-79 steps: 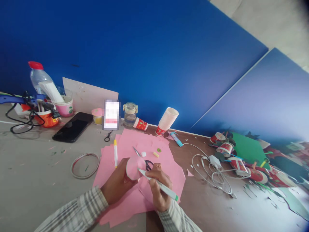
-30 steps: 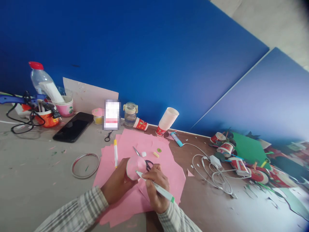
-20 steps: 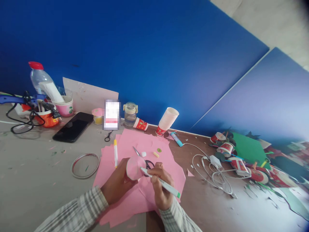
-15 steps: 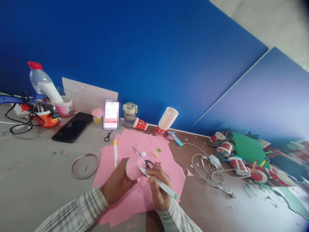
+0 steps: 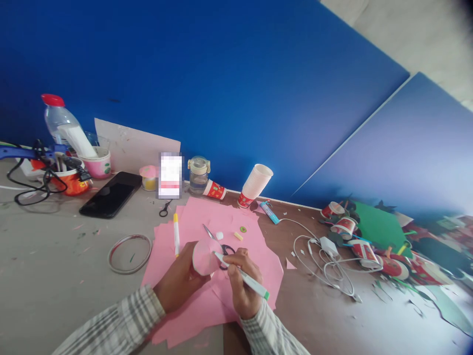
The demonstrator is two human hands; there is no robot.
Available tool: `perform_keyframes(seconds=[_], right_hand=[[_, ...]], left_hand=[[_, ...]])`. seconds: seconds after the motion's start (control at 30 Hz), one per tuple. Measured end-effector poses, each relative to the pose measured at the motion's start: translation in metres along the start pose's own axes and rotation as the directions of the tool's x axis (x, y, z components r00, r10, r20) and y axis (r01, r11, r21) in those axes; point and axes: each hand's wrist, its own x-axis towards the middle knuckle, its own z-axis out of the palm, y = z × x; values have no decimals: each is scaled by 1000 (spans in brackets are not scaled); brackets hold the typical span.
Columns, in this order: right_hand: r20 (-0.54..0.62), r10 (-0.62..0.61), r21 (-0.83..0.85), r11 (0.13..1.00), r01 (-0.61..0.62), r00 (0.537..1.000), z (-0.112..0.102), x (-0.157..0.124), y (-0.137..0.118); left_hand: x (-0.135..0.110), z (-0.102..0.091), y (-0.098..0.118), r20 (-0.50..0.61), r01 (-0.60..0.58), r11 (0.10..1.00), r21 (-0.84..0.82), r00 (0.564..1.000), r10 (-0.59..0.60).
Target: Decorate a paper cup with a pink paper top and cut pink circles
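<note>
Works at a tabletop in two tones, grey on the left and brown on the right, both strewn with tiny paper scraps. Backed by a blue partition panel, with a second panel meeting it at a pale seam, and whitish wall above at far right. Catches a glare on the brown side, toward the lower right corner.

Holds a pink paper disc in the left hand, fingers curled close about its edge, over layered pink sheets near the middle; underside mostly hidden. Pinches a green-ended marker in the right hand, closed as for writing, tip at the disc's right part. Cannot tell touch from near miss there.

On the sheets: scissors partly behind the disc, a yellow-capped marker, a green round sticker. To the left, a grey ring and a black phone. Along the partition, a red-capped bottle tilted in a pink tub, a lidded jar, a leaning stack of paper cups. Farther right, tangled white cable, then red-printed cups by a green sheet.
</note>
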Motion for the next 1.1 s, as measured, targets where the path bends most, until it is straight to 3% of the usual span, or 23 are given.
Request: perform_keyframes(seconds=[0.53, 0.73, 0.93, 1.1], right_hand=[[-1, 37, 37, 999, -37, 999, -3, -1, 0], [57, -1, 81, 997, -3, 998, -3, -3, -3], [-25, 87, 60, 995, -85, 996, -7, -3, -14], [17, -2, 99, 995, 0, 1000, -8, -2, -11]], left_hand=[[0, -1, 1, 4, -15, 1000, 1, 1000, 15], [0, -2, 1, 12, -18, 1000, 2, 1000, 18], [1, -1, -2, 11, -22, 1000, 10, 1000, 22], [1, -1, -1, 21, -17, 1000, 7, 1000, 17]])
